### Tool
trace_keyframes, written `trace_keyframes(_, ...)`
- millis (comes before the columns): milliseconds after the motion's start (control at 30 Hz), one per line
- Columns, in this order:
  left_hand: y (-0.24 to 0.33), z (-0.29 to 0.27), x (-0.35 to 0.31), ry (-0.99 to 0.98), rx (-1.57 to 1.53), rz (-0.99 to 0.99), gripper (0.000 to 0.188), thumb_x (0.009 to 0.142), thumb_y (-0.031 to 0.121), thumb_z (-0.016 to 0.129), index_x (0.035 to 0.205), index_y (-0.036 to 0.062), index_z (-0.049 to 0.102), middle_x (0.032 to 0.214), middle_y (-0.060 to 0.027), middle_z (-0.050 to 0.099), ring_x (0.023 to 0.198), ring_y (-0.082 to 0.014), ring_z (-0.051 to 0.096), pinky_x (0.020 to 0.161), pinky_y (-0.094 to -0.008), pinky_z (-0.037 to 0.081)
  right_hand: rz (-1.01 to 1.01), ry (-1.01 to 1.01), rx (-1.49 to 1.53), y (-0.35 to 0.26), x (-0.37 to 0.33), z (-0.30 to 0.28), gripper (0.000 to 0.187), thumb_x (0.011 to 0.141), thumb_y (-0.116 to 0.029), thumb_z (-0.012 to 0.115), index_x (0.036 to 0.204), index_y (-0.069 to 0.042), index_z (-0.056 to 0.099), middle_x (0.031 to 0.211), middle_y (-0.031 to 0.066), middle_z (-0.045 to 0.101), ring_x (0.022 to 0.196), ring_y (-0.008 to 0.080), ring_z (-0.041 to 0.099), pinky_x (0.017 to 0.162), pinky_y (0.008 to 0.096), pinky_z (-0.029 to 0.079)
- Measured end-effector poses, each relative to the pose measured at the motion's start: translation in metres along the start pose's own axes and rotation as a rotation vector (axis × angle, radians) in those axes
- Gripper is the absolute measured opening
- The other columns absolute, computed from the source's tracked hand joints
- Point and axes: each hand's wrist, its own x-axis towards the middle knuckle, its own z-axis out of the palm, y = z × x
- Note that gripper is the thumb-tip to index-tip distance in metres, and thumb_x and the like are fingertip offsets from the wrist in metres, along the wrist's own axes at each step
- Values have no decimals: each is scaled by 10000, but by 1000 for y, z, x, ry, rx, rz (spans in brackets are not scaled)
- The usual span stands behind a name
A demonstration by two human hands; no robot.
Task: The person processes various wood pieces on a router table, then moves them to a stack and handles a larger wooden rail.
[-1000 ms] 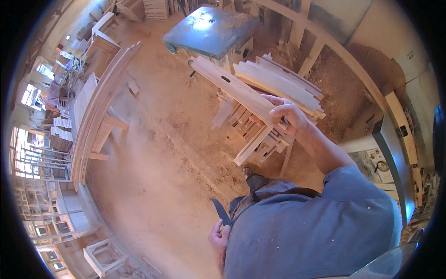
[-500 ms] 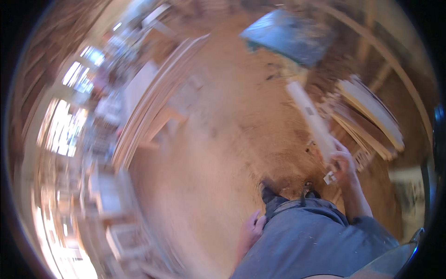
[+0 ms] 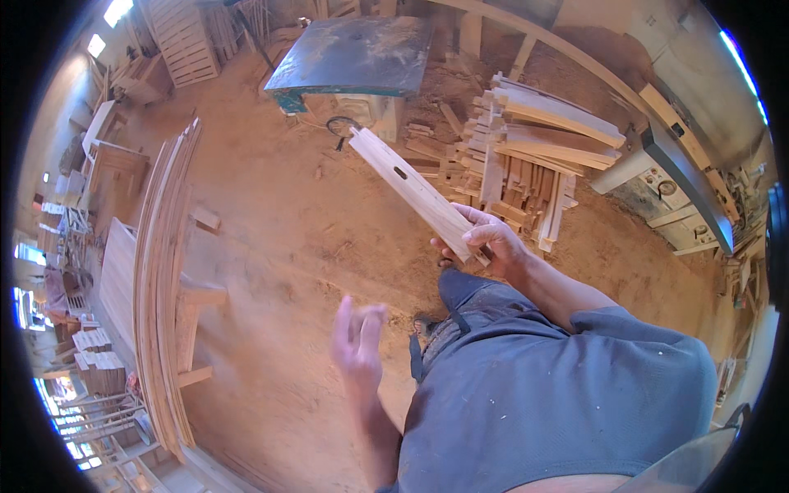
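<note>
My right hand (image 3: 491,240) grips a wooden rail (image 3: 415,193) near its lower end, with thumb and fingers wrapped around it. The rail is pale and squared, with a dark mortise slot in its face and a narrow tenon at the far end. It points away from me, up and to the left, above the floor. Out to the left, my left hand (image 3: 359,335) is raised over the floor, holding nothing. Its fingers are apart and slightly smeared by motion.
A machine with a dark flat table top (image 3: 353,56) stands ahead. Right of it lies a pile of cut wood pieces (image 3: 526,152). A grey machine with knobs (image 3: 670,193) is at the far right. Long boards (image 3: 156,287) lean along the left. Sawdust covers the floor (image 3: 279,222).
My view has swung to the right, so the machine and the wood pile sit farther left. My left hand has risen from beside my body, and the rail now slants more to the left.
</note>
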Motion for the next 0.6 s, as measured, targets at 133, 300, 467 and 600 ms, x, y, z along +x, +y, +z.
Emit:
trace_keyframes(133, -27, 24, 86, -57, -389, -158, 657, 1035, 120, 587, 1560, -102, 261, 1320, -179, 628, 1125, -258, 647, 986, -396, 535, -19, 27, -68, 32, 31, 34, 868, 690, -1, 685, 1517, 26, 425, 1371, 165, 604, 1177, 297, 662, 994, 379, 545)
trace_keyframes(300, -39, 1, 176, -152, -767, -293, 497, 1065, 237, 579, 1447, -41, 425, 1308, -198, 623, 1167, -304, 637, 1033, -444, 513, -96, -16, -513, 65, 82, 70, 900, 726, 18, 705, 1566, 9, 382, 1517, 138, 515, 1405, 206, 486, 1177, 341, 356)
trace_keyframes(467, -44, -51, 258, -82, -910, -368, 407, 1087, 286, 532, 1372, -4, 510, 1279, -186, 634, 1165, -319, 632, 1044, -476, 503, -195, -138, -763, 81, 165, 105, 853, 772, 9, 682, 1565, 27, 370, 1541, 150, 489, 1413, 223, 480, 1185, 336, 342)
trace_keyframes(600, -38, -62, 319, 108, -829, -300, 328, 1067, 234, 590, 1281, -14, 576, 1223, -137, 666, 1106, -261, 662, 1012, -418, 531, -229, -120, -1088, 62, 235, 131, 858, 747, -39, 741, 1526, 41, 390, 1482, 203, 510, 1392, 307, 500, 1179, 377, 371)
